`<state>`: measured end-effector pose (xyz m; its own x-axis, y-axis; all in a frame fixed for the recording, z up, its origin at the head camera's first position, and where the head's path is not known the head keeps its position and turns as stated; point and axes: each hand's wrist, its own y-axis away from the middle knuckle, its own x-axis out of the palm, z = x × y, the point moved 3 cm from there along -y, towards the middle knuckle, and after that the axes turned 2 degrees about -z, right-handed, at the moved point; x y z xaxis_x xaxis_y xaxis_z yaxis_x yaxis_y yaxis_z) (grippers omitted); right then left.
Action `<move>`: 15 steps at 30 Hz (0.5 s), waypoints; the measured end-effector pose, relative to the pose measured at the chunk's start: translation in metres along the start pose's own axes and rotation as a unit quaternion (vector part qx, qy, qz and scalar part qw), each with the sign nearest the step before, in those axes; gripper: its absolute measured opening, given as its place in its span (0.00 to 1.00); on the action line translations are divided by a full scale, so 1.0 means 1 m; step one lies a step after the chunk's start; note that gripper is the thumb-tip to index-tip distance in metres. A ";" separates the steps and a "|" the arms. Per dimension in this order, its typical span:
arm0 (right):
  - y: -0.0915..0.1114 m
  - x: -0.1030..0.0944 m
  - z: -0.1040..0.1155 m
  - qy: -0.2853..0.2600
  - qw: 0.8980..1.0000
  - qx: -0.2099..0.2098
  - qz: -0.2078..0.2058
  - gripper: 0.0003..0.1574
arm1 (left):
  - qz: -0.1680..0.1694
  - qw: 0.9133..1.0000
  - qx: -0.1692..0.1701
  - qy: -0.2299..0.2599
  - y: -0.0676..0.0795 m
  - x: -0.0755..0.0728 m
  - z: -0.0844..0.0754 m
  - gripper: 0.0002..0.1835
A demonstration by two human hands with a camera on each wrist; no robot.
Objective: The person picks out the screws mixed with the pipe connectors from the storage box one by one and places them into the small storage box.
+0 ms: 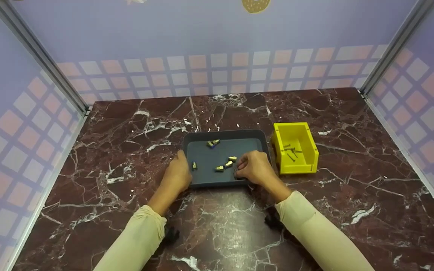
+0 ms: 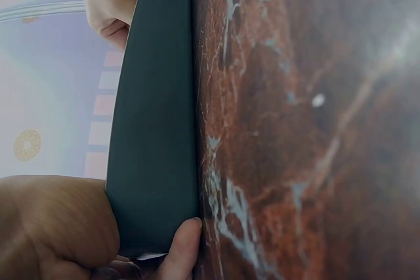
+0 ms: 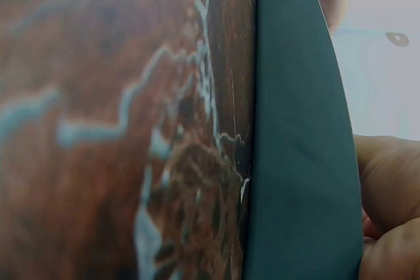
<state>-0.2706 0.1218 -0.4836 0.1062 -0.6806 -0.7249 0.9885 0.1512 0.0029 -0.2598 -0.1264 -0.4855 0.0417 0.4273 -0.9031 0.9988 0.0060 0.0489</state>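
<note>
A dark grey shallow tray (image 1: 202,178) lies on the marbled table, with several small brass fittings (image 1: 219,169) on its floor. At the tray's left front corner, my left hand (image 1: 177,172) grips the wall; the left wrist view shows a fingertip (image 2: 186,244) low against the outside of it. Over the right front part of the tray, my right hand (image 1: 256,167) reaches in with bent fingers, close to the nearest fittings. A small dark spot shows at its fingertips, and I cannot tell whether they pinch something. In the right wrist view, the tray wall (image 3: 302,129) hides these fingertips.
A yellow bin (image 1: 307,150) stands just right of the tray, holding several screws (image 1: 291,157). Patterned panels (image 1: 217,71) enclose the table at the back and both sides. Dark objects (image 1: 273,222) sit under the forearms near the sleeves.
</note>
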 end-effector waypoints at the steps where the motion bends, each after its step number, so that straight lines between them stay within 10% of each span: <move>1: 0.000 0.000 0.000 -0.001 1.000 0.001 0.001 0.13 | 0.004 1.000 -0.003 -0.001 0.000 0.000 0.000 0.34; 15: -0.001 -0.004 -0.005 -0.011 1.000 0.014 0.008 0.13 | -0.007 1.000 -0.002 -0.001 0.000 0.000 0.000 0.36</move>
<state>-0.2725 0.1280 -0.4838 0.1247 -0.6940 -0.7091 0.9891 0.1434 0.0337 -0.2593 -0.1261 -0.4854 0.0285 0.4248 -0.9048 0.9991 0.0151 0.0385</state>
